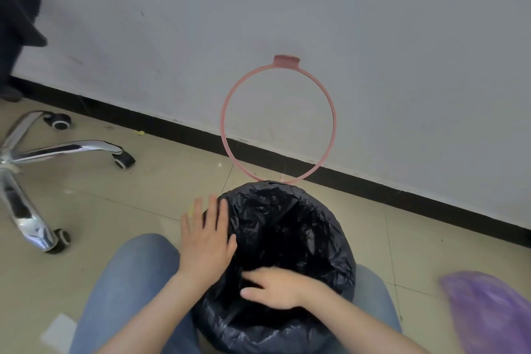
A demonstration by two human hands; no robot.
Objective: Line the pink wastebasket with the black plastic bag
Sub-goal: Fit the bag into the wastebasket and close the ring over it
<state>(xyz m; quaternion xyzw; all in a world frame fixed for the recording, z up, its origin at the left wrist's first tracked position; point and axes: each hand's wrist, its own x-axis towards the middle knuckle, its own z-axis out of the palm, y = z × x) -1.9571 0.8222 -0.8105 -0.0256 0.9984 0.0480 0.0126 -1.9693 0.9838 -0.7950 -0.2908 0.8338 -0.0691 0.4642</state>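
The black plastic bag (290, 227) is spread over the wastebasket between my knees, folded down over its rim and covering its sides, so no pink of the body shows. The pink hoop ring (222, 112) of the wastebasket stands tilted up behind the bag, towards the wall. My left hand (205, 241) lies flat with fingers apart on the bag's left rim. My right hand (275, 287) rests palm down on the near rim, fingers pressing the plastic; whether it pinches the film I cannot tell.
A chrome swivel-chair base (37, 158) with black castors stands on the tiled floor at left. A purple plastic bag (488, 310) lies at lower right. A white wall with a black skirting board (373, 184) runs behind. My blue-jeaned knee (126, 282) flanks the bin.
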